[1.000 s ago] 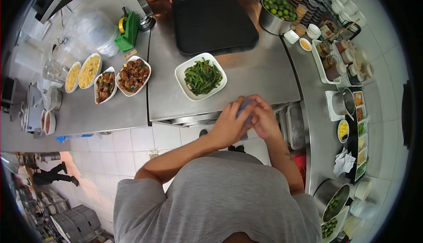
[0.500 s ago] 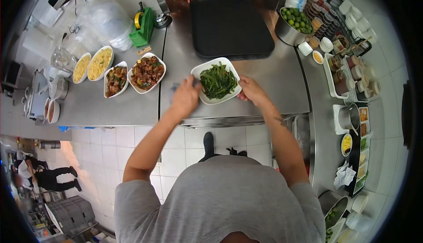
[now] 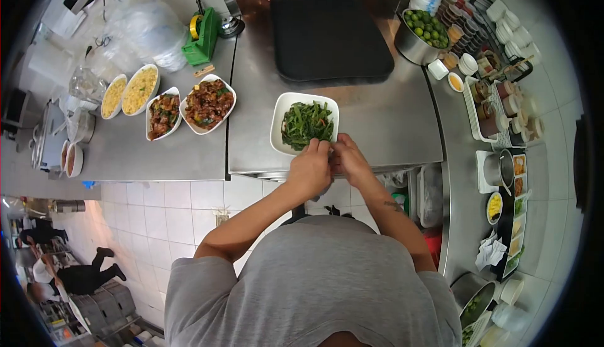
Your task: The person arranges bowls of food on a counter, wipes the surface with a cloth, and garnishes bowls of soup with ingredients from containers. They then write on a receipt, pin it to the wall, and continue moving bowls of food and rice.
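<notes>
Left hand (image 3: 309, 169) again beside right hand (image 3: 351, 160)

The person wears a heathered grey T-shirt (image 3: 314, 271) with short sleeves (image 3: 196, 284) and a curved neckline (image 3: 343, 332); the right forearm (image 3: 375, 191) bears a small dark marking (image 3: 393, 206), apparently a tattoo.

A silver stainless-steel counter (image 3: 377, 117) carries a black rectangular plastic tray (image 3: 330, 35), a square white bowl of cooked green vegetables (image 3: 307, 123), two white dishes of glazed brown meat (image 3: 208, 106) and two oval white dishes of yellow rice-like food (image 3: 139, 91), side by side.
</notes>
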`<action>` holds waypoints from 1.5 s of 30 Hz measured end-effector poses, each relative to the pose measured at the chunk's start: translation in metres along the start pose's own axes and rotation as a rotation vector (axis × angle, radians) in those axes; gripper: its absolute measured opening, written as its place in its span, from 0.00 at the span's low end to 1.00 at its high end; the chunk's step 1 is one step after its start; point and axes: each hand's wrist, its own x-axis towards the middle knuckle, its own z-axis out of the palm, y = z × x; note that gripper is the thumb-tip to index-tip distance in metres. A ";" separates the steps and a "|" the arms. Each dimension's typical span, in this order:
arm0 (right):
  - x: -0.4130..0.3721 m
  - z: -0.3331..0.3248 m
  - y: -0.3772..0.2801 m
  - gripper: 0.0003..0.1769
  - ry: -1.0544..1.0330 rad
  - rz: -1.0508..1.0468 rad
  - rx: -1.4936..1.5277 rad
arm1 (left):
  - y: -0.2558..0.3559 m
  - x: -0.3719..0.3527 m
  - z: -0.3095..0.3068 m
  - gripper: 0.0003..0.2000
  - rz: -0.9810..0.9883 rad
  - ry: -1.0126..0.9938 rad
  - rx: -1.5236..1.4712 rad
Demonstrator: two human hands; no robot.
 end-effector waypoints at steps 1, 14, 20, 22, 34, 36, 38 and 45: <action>-0.015 -0.001 -0.029 0.18 -0.048 0.109 -0.016 | -0.002 -0.004 -0.007 0.12 0.032 -0.004 -0.003; 0.035 -0.009 -0.050 0.20 -0.180 -0.061 -0.458 | -0.113 -0.045 -0.065 0.11 -0.303 0.393 -0.357; -0.004 0.002 -0.045 0.18 -0.146 0.010 -0.170 | -0.134 -0.019 -0.039 0.19 -0.465 0.454 -1.754; -0.012 0.006 -0.044 0.18 -0.187 0.051 -0.083 | -0.115 0.001 -0.030 0.19 -0.575 0.233 -1.955; 0.013 -0.042 -0.049 0.14 0.289 -0.066 -0.066 | -0.045 0.020 -0.041 0.13 -0.556 -0.578 -1.547; 0.008 -0.055 -0.051 0.20 0.135 -0.131 -0.017 | -0.010 0.038 -0.047 0.13 -0.419 -0.573 -1.546; 0.001 -0.070 -0.042 0.23 0.077 -0.183 0.115 | 0.027 0.061 -0.042 0.13 -0.302 -0.525 -1.603; -0.128 -0.155 -0.005 0.29 0.117 -0.222 0.910 | 0.136 0.147 0.052 0.11 0.366 -0.518 -0.803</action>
